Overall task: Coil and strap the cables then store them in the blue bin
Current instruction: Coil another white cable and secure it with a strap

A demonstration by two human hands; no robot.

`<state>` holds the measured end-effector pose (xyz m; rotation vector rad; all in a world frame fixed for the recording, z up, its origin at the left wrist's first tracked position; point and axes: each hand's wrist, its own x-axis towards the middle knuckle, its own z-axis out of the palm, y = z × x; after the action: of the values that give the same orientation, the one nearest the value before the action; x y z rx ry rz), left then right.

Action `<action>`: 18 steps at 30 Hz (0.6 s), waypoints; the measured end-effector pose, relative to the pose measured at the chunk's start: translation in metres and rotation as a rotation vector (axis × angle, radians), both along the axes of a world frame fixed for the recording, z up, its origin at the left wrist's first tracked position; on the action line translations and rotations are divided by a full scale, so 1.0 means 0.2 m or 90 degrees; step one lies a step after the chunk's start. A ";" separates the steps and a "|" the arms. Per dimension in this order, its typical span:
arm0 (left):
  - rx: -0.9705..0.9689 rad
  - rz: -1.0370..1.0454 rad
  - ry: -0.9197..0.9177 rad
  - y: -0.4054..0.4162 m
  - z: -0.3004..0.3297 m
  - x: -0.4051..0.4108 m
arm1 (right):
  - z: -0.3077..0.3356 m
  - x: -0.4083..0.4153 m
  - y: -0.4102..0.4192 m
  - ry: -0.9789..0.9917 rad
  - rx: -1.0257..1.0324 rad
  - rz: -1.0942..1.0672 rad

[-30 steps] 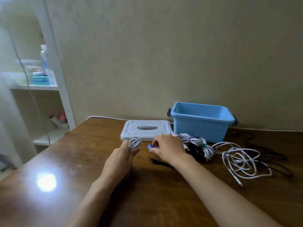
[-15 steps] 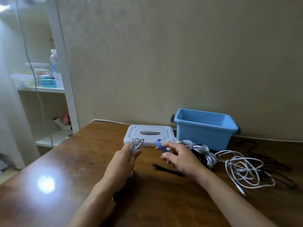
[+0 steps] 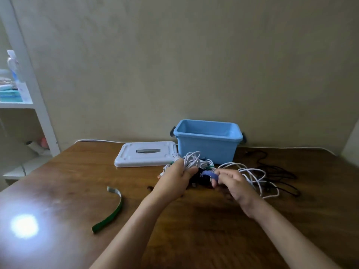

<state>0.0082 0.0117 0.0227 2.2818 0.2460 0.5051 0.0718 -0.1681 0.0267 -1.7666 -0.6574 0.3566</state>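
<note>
My left hand (image 3: 175, 178) grips a small coil of white cable (image 3: 191, 159), its loops sticking up above my fingers. My right hand (image 3: 232, 181) pinches a blue strap (image 3: 208, 174) just right of that coil. Behind my hands lie bundled white and black cables (image 3: 207, 164), partly hidden. A loose tangle of white cable (image 3: 252, 176) lies on the table to the right, with a black cable (image 3: 275, 169) beyond it. The open blue bin (image 3: 207, 141) stands at the back against the wall.
The bin's white lid (image 3: 145, 154) lies flat left of the bin. A green strap (image 3: 111, 210) curls on the wooden table (image 3: 194, 230) at front left. A white shelf unit (image 3: 25, 105) with bottles stands left of the table. A thin white wire (image 3: 97, 141) runs along the table's back edge.
The view has turned left and both hands now sit right of centre, in front of the bin. My right hand has brought the blue strap close to the coil held by my left.
</note>
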 end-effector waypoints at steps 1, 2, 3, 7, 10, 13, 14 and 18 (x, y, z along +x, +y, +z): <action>0.002 -0.009 0.008 -0.02 -0.02 0.02 | 0.00 0.00 -0.01 0.042 0.037 0.012; 0.004 -0.013 0.020 -0.03 -0.03 0.04 | -0.01 0.01 -0.02 0.072 0.071 0.025; 0.005 -0.020 0.028 -0.03 -0.05 0.05 | -0.01 0.01 -0.02 0.085 0.099 0.035; 0.035 -0.027 0.046 -0.01 -0.10 0.06 | 0.02 -0.02 -0.01 0.060 0.169 0.082; 0.090 -0.011 0.064 0.01 -0.11 0.06 | 0.02 -0.03 0.00 0.045 0.210 0.115; 0.205 -0.038 0.074 -0.03 -0.11 0.06 | 0.00 -0.06 0.06 -0.006 0.190 0.096; 0.236 -0.051 0.076 -0.06 -0.11 0.05 | -0.02 -0.06 0.08 -0.012 0.188 0.080; 0.189 -0.095 0.053 -0.14 -0.10 0.03 | -0.05 -0.02 0.07 -0.001 0.186 0.007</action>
<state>0.0148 -0.0162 0.0032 2.5902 0.0412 0.3895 0.0669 -0.1546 0.0177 -1.4859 -0.6831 0.2524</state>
